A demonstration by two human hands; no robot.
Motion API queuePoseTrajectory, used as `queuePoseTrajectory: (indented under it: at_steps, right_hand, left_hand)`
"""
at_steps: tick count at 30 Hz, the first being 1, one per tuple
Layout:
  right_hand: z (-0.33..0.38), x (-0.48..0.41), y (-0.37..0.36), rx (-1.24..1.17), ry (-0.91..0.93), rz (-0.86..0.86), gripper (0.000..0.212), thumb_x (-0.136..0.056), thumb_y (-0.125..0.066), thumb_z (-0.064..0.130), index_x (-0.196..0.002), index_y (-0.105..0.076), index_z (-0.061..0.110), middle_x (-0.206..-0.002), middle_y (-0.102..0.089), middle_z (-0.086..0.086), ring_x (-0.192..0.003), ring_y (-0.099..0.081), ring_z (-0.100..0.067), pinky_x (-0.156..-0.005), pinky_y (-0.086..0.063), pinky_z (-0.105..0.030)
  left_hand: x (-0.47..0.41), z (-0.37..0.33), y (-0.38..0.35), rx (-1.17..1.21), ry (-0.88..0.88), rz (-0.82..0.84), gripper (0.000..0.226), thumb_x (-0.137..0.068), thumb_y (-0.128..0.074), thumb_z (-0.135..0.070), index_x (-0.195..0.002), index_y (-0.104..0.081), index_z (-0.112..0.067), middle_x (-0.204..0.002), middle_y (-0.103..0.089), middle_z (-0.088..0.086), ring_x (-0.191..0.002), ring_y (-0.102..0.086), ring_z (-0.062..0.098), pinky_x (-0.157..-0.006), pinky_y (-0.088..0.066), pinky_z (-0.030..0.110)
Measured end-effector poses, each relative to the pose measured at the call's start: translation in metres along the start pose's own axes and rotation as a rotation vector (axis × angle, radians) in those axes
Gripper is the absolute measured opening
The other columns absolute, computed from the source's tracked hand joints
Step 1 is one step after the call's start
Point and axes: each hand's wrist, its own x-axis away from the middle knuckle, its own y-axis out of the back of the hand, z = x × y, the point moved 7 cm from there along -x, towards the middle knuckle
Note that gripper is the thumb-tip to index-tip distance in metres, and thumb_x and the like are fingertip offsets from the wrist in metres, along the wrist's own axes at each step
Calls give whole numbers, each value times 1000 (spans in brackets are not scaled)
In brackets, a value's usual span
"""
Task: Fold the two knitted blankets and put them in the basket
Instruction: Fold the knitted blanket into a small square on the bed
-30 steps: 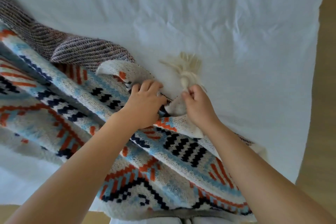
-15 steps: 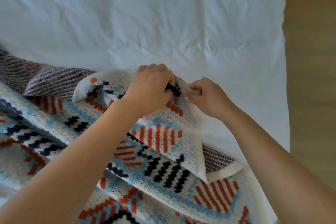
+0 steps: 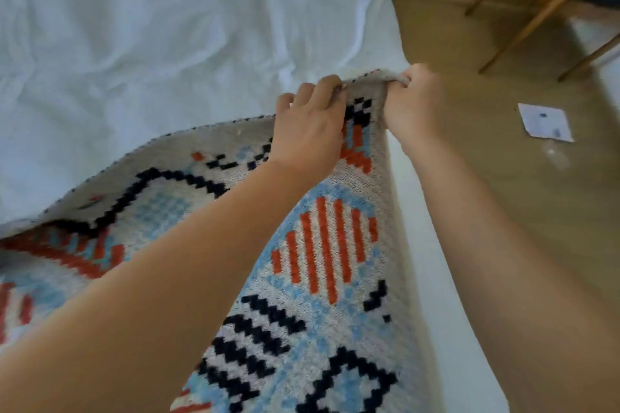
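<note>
Blanket (image 3: 318, 245) in left hand (image 3: 308, 131) and right hand (image 3: 412, 104) now reaches bed (image 3: 167, 43) edge

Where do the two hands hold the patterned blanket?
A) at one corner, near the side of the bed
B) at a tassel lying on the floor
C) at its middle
A: the left hand and the right hand both grip the blanket at one corner, close to the bed edge.

One wide-angle view from the person's head looks forward and down, close above a patterned cream knitted blanket (image 3: 318, 245) on a wrinkled white bed sheet (image 3: 134, 43), with tan floor (image 3: 503, 184) at right.
</note>
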Motion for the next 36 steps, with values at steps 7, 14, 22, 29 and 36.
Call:
queuePoseTrajectory:
  at_steps: [7,14,22,29,36]
  right_hand:
    - [-74,10,-117,165,-133,373,69,-95,-45,23,-149,-3,30,-147,-26,-17,-133,-31,-35,-104,-38,-45]
    - [-111,86,-93,324,-122,176,43,-93,-47,39,-126,-41,10,-118,-53,-10,-107,-50,-28,-86,-42,-42]
    - [-145,87,-61,148,-155,108,18,-99,-40,31,-92,-37,14,-69,-46,5,-66,-50,-23,-56,-31,-29]
    - [-172,163,-33,5,-308,235,43,-88,-54,50,-106,-49,11,-90,-54,6,-79,-53,-14,-68,-40,-28]
    - [-238,303,14,60,-487,615,41,-89,-57,43,-62,-44,14,-57,-42,3,-52,-43,-15,-51,-31,-28]
  left_hand:
    - [13,44,-125,-188,154,518,68,-93,-21,-60,-149,0,-27,-158,11,8,-143,14,34,-112,6,58]
    - [37,54,-144,-172,124,465,68,-92,-8,-61,-148,12,-28,-155,19,14,-142,20,32,-110,16,51]
    - [93,-3,-123,0,44,485,62,-97,-16,-49,-149,7,-24,-157,16,5,-143,19,24,-110,17,44]
    - [216,-63,-101,75,54,599,67,-92,-13,-52,-149,-8,-17,-158,-5,8,-139,13,19,-110,10,45]
    - [314,-125,-89,129,118,759,71,-87,-5,-54,-149,3,-20,-158,9,6,-139,22,18,-107,19,44]
